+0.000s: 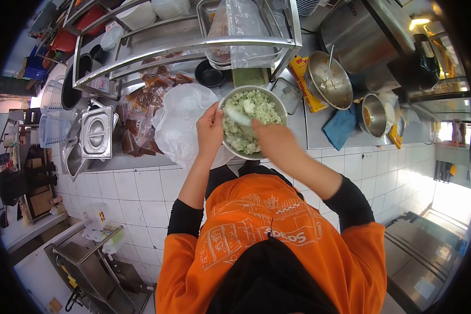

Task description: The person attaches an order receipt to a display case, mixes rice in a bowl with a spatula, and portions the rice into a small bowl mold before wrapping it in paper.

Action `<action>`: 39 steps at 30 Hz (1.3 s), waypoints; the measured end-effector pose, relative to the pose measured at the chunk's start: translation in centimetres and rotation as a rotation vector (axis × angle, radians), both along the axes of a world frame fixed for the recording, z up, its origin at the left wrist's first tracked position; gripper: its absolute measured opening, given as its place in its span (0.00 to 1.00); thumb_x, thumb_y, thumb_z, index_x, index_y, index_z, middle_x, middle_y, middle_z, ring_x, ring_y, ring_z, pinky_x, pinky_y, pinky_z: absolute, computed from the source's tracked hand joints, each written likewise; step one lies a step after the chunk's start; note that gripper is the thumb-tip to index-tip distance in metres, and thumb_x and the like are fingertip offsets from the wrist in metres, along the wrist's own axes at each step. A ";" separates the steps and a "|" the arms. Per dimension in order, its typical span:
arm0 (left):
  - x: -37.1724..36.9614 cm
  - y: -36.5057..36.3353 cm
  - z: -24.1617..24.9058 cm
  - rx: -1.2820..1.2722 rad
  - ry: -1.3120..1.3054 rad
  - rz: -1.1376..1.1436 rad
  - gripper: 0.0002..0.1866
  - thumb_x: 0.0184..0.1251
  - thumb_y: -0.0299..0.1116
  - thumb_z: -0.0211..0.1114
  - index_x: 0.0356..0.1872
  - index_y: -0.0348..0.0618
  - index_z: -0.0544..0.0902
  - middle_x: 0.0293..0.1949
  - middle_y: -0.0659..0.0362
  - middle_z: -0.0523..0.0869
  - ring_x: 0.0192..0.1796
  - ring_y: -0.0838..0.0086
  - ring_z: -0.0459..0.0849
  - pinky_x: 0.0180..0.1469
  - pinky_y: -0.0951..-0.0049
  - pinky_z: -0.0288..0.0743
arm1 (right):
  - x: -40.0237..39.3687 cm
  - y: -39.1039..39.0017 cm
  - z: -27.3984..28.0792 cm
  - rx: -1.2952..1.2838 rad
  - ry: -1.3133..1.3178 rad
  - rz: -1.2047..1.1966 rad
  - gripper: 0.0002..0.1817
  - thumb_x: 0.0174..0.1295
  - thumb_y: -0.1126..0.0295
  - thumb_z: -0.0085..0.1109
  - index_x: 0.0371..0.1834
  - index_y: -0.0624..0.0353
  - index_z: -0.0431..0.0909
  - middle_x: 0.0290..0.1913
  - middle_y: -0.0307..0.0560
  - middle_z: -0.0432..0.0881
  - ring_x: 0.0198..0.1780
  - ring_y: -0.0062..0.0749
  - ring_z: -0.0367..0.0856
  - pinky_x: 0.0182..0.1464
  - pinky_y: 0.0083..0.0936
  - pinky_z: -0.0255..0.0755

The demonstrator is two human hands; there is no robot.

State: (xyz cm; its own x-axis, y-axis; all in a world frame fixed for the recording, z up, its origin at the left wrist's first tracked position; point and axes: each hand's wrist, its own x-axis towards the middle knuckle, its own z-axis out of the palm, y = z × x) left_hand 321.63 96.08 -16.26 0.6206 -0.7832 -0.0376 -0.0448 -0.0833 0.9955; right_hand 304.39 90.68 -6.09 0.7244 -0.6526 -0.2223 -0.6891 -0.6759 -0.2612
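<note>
A round metal bowl [284,111] stands at the counter's front edge, filled with a pale green, crumbly, rice-like food [254,107]. My left hand [210,126] grips the bowl's left rim, thumb at the edge. Closed around a pale paddle-like utensil [237,116], my right hand [275,142] is over the right side of the bowl. The utensil's blade is smeared by motion and lies across the food; its handle is hidden in my fingers. A crumpled white plastic bag [182,123] lies just left of the bowl, near my left wrist.
Packets of brown sauce [140,123] and a lidded steel container [97,133] are on the left. A steel rack [193,46] spans behind the bowl. To the right are a used metal bowl [343,94], a blue cloth [340,128] and a large steel pot [358,39].
</note>
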 end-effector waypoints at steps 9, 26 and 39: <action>1.9 -0.5 -0.1 0.134 -0.165 -0.054 0.15 0.70 0.27 0.57 0.54 0.32 0.80 0.37 0.48 0.88 0.36 0.75 0.85 0.41 0.75 0.76 | -1.8 0.3 -2.1 -0.090 0.074 0.383 0.18 0.59 0.73 0.52 0.53 0.60 0.72 0.26 0.50 0.82 0.31 0.43 0.85 0.27 0.37 0.76; 0.5 0.0 -0.5 -0.001 -0.047 -0.086 0.18 0.72 0.28 0.56 0.59 0.30 0.77 0.51 0.49 0.85 0.48 0.76 0.83 0.53 0.77 0.73 | 0.2 3.9 -2.9 0.122 0.030 -0.057 0.12 0.61 0.72 0.52 0.48 0.60 0.74 0.35 0.58 0.83 0.37 0.54 0.84 0.36 0.43 0.78; -0.9 2.7 -0.2 -0.026 0.099 -0.068 0.19 0.74 0.27 0.53 0.61 0.27 0.73 0.55 0.49 0.83 0.52 0.76 0.81 0.57 0.77 0.71 | -5.3 -3.1 -4.1 1.033 -0.268 -0.569 0.15 0.73 0.56 0.45 0.51 0.53 0.76 0.20 0.41 0.70 0.14 0.23 0.65 0.15 0.22 0.60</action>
State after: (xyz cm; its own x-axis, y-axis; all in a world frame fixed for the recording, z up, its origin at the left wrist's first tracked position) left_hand 320.76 98.75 -16.43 0.5605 -0.8247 -0.0753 0.0490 -0.0577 0.9971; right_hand 299.12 87.60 -10.21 0.4940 -0.4967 -0.7136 -0.6612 0.3183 -0.6793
